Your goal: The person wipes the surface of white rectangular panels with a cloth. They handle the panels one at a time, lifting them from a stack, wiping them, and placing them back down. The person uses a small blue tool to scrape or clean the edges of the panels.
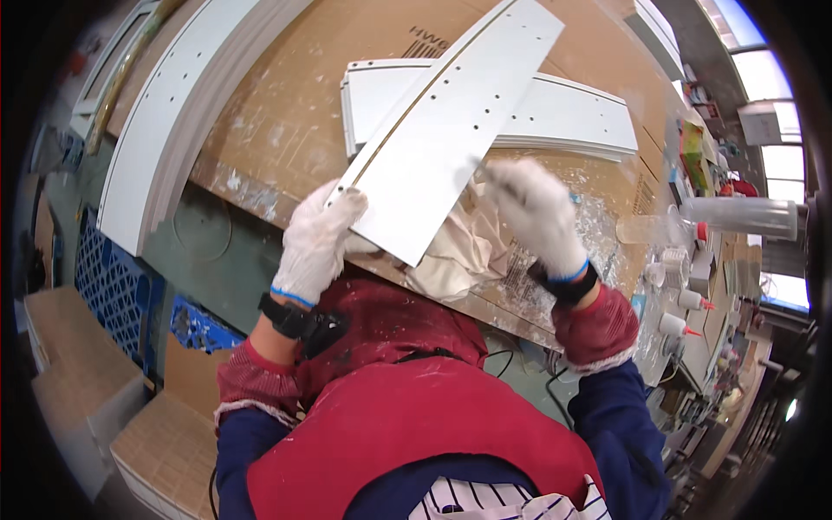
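A long white panel (451, 121), drilled with small holes and grooved along one edge, slants away from me across the table. Its near left corner is gripped by my gloved left hand (316, 234), fingers closed around the edge. Close to the panel's right edge is my gloved right hand (536, 208), its fingers curled together. A small greyish tip shows at those fingers, too blurred to name. Beneath the far part of the panel lies a stack of similar white panels (572, 108). A crumpled cream cloth (464, 251) sits between my hands, partly under the panel.
Cardboard (286, 130) with paint marks covers the table. Another stack of white panels (160, 113) stands at the left. Blue plastic crates (108, 277) and cardboard boxes (169, 442) are on the lower left. To the right stand white bottles with red tips (676, 325) and a clear cylinder (741, 217).
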Tool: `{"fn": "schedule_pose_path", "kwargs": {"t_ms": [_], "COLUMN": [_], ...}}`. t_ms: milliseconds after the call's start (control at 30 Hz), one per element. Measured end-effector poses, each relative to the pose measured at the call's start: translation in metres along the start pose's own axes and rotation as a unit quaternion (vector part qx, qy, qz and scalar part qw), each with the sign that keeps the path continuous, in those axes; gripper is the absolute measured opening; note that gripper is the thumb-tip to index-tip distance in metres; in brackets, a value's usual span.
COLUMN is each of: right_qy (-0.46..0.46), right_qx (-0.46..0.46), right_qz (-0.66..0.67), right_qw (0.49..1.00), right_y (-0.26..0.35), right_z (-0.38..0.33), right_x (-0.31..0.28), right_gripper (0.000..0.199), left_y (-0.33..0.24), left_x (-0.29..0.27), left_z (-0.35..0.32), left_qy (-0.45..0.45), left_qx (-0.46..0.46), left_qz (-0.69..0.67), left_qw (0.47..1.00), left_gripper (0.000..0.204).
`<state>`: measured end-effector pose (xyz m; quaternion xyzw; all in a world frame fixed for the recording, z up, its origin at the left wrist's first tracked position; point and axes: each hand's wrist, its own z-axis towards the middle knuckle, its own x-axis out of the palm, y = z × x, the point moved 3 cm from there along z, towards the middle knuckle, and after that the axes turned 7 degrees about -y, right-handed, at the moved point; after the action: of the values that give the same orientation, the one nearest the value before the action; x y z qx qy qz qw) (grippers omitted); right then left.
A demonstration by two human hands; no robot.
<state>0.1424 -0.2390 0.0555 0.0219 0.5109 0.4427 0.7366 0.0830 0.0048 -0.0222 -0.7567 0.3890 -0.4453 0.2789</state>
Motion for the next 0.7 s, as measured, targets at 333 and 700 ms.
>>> {"fn": "schedule_pose_path", "kwargs": {"t_ms": [333,700], "right_qy": [-0.001,0.137], "right_qx": [0.077,0.010], "right_qz": [-0.277,-0.329], "right_qw": [0.958,0.935], "right_y": [-0.183,-0.147], "right_z": [0.107,0.114], "right_x": [-0.039,-0.007], "right_gripper": [0.017,0.013], "left_y": [0.016,0.018], "left_x": [0.023,0.021], "left_z": [-0.041,-0.054], "left_qy": [0.087,0.097], "left_qx": [-0.118,-0.192], "left_qz": [0.023,0.085], "left_qw": [0.989,0.973], "left_gripper": [0.038,0.046]}}
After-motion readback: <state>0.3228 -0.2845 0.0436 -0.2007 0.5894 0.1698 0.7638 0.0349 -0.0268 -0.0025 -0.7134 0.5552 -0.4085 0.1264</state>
